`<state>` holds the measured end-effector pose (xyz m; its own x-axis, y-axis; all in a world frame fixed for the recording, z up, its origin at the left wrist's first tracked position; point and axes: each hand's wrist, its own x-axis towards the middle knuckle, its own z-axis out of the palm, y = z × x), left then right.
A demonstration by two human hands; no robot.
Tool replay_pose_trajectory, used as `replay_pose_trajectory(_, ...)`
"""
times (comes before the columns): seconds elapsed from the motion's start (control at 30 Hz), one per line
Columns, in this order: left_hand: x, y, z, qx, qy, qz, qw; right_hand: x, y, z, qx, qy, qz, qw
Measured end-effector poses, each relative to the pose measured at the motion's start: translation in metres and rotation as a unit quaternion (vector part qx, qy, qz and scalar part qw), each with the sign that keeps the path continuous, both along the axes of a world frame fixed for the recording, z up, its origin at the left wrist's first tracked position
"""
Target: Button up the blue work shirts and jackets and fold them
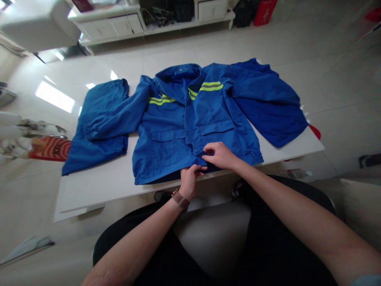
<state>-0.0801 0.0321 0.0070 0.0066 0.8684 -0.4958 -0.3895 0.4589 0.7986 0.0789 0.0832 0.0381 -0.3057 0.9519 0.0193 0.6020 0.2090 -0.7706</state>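
Note:
A blue work jacket [169, 119] with yellow-green reflective stripes lies front up on a white table, its collar pointing away from me. At the bottom of its front placket, my right hand [218, 155] pinches the hem edge between thumb and fingers. Just left of it and lower, my left hand [190, 178] is closed on the hem of the same jacket, its thumb side partly hidden by the cloth. A brown-strapped watch [180, 199] is on my left wrist. The jacket's left-hand sleeve rests across folded blue cloth [98, 103].
More blue cloth [268, 103] lies under the right-hand sleeve. The white table [98, 194] ends close to my knees. A red and tan KFC container [49, 148] is beyond its left end. A white cabinet [110, 28] stands across the tiled floor, with a red bag [264, 12] nearby.

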Motion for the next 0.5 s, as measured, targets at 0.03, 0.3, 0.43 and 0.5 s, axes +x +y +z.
replay_pose_trajectory(0.03,0.0002,0.0002,-0.001,0.008,-0.001,-0.006,1.0,0.0007,0.0004,0.0009,-0.006,0.002,-0.001,1.0)
replay_pose_trajectory(0.3,0.0025,0.0014,-0.0044,0.049,0.04,-0.029,0.998,-0.0002,-0.0028,0.0009,0.054,0.001,-0.013,0.998)
replay_pose_trajectory(0.43,0.002,0.0031,-0.0086,0.041,0.041,-0.022,0.998,-0.0023,-0.0042,-0.0023,0.041,-0.005,0.005,0.999)
replay_pose_trajectory(0.5,0.0022,0.0038,-0.0094,0.039,0.041,-0.021,0.998,-0.0032,-0.0045,-0.0032,0.038,0.005,-0.003,0.999)
